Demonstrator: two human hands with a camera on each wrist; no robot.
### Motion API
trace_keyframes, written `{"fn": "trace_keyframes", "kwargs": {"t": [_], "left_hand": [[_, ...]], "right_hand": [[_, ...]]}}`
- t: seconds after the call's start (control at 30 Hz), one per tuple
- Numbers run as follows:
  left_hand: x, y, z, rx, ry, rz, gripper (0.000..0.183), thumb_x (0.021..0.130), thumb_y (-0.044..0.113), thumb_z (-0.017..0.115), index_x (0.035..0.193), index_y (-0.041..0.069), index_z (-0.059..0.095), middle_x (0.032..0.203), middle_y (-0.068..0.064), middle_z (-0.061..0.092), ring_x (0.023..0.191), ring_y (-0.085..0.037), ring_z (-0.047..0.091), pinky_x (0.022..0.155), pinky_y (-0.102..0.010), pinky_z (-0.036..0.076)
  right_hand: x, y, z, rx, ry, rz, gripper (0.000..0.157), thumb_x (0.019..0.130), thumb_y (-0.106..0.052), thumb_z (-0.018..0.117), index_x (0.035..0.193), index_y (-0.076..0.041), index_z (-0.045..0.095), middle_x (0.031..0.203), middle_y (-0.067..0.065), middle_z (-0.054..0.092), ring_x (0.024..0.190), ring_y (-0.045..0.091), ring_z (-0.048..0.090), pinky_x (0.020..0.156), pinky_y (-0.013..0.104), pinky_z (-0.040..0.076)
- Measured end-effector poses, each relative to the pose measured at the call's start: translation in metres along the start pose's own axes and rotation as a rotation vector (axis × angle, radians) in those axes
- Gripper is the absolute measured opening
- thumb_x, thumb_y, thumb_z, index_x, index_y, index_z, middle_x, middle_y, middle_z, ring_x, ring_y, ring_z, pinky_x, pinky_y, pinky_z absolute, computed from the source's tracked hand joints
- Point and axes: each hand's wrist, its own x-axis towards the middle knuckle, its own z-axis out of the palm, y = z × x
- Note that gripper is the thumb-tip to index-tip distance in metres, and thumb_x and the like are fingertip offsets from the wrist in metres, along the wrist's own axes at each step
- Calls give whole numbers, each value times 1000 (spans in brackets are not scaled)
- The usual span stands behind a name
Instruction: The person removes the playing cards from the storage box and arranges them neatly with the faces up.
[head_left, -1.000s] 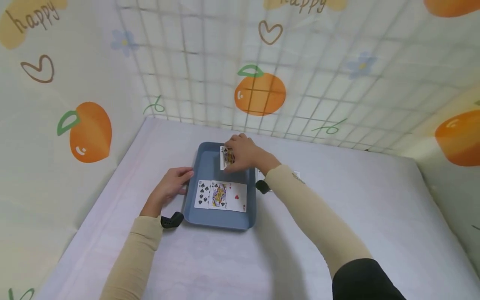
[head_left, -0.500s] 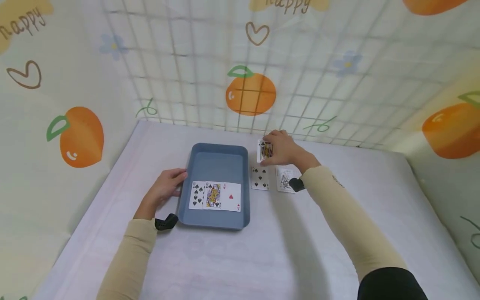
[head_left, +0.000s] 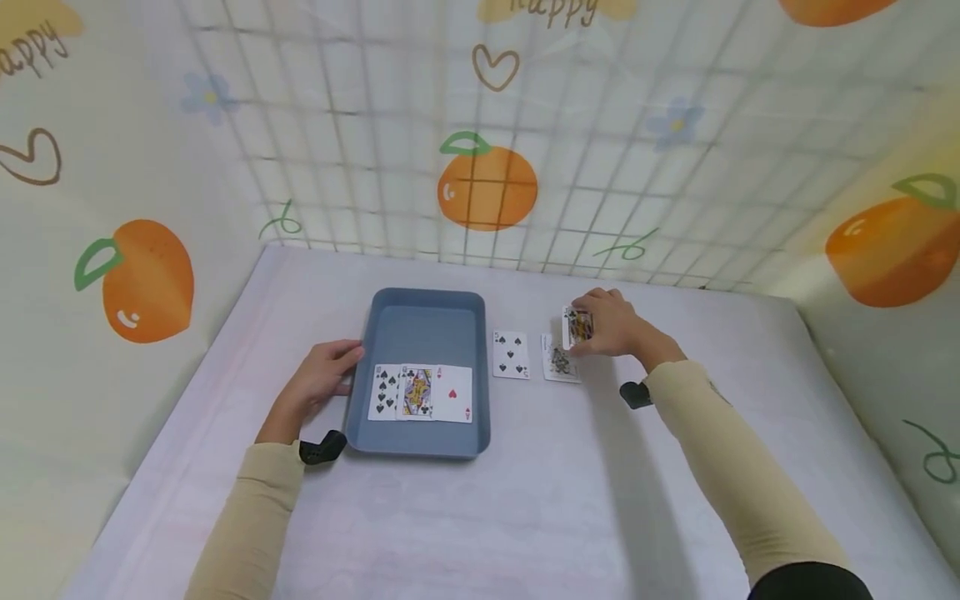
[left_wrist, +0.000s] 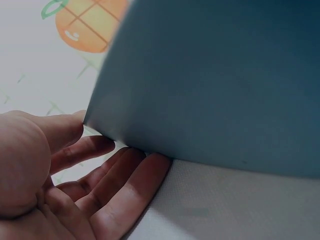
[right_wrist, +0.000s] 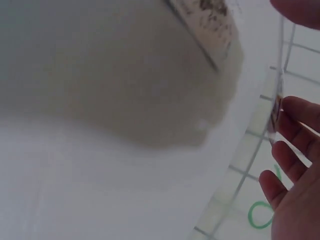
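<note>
My left hand (head_left: 321, 372) holds the left side of a blue-grey tray (head_left: 417, 332). In the left wrist view the thumb is at the tray's rim, the other fingertips along its lower edge. Overlapping face up in the tray lie a spade card (head_left: 383, 393), a queen of clubs (head_left: 416, 393) and an ace of hearts (head_left: 454, 394). My right hand (head_left: 617, 327) pinches a face-up picture card (head_left: 577, 327) with club marks, partly covered by the fingers. Just below it, a joker card (head_left: 559, 361) lies on the table, its upper right overlapped by the hand.
Between tray and joker, a five of spades (head_left: 511, 355) lies face up on the white table cover (head_left: 465, 525). A wire grid (head_left: 360, 167) behind a printed cloth stands along the table's back edge.
My right hand has carried the picture card from above the tray rightward, past the five of spades, to above the joker. The left hand stays at the tray; the head view has shifted slightly.
</note>
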Motion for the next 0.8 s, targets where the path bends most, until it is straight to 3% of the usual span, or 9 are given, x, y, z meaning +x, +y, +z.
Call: {"fn": "trace_keyframes", "kwargs": {"t": [0.3, 0.8], "left_hand": [[-1, -1, 1, -7, -5, -5, 50, 105, 23, 50, 148, -1, 41, 147, -24, 45, 127, -38, 51, 85, -39, 59], [-3, 3, 3, -2, -4, -16, 49, 106, 22, 49, 148, -2, 40, 147, -24, 43, 129, -38, 49, 84, -38, 59]], "right_hand": [[-20, 22, 10, 7, 11, 4, 78, 71, -32, 82, 134, 5, 54, 133, 25, 50, 119, 45, 40, 94, 62, 38], [-35, 34, 26, -2, -1, 17, 80, 69, -32, 81, 134, 6, 54, 133, 25, 51, 118, 44, 42, 93, 61, 41]]}}
